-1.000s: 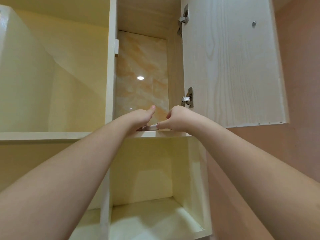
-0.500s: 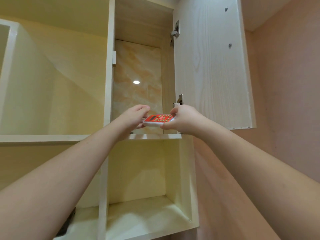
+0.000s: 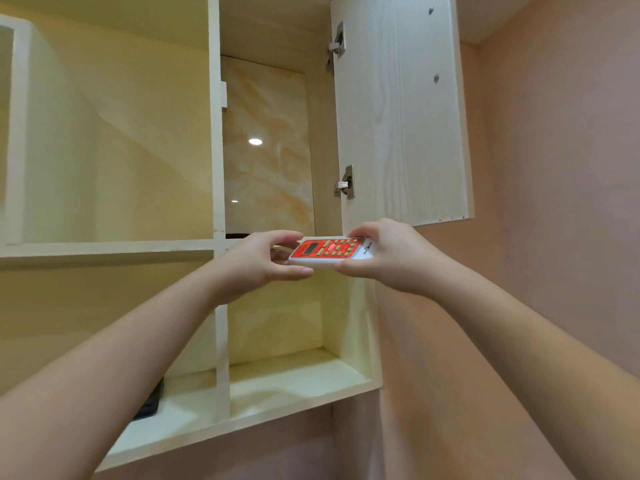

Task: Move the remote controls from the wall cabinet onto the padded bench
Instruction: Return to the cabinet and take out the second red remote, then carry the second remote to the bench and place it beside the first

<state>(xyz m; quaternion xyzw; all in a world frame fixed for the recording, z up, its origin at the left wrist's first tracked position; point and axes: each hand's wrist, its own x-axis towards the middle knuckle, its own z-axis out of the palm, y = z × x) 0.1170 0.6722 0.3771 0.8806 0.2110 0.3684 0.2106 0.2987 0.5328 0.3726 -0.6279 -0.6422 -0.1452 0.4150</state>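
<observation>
A white remote control [image 3: 327, 251] with a red face and green buttons is held level in front of the wall cabinet's shelf edge [image 3: 110, 247]. My left hand [image 3: 258, 263] pinches its left end between thumb and fingers. My right hand [image 3: 384, 256] grips its right end. A thin dark strip [image 3: 239, 234] lies at the front of the open compartment's shelf; I cannot tell what it is. The padded bench is out of view.
The cabinet door [image 3: 398, 112] stands open to the right, its lower edge just above my right hand. Below is an open cubby [image 3: 298, 375]. A dark object [image 3: 150, 401] sits in the lower left cubby, partly hidden by my left arm. A pink wall [image 3: 554, 202] is at right.
Both hands have drawn the remote out of the upper compartment and down toward me; it now hangs in front of the shelf edge, its red face fully visible.
</observation>
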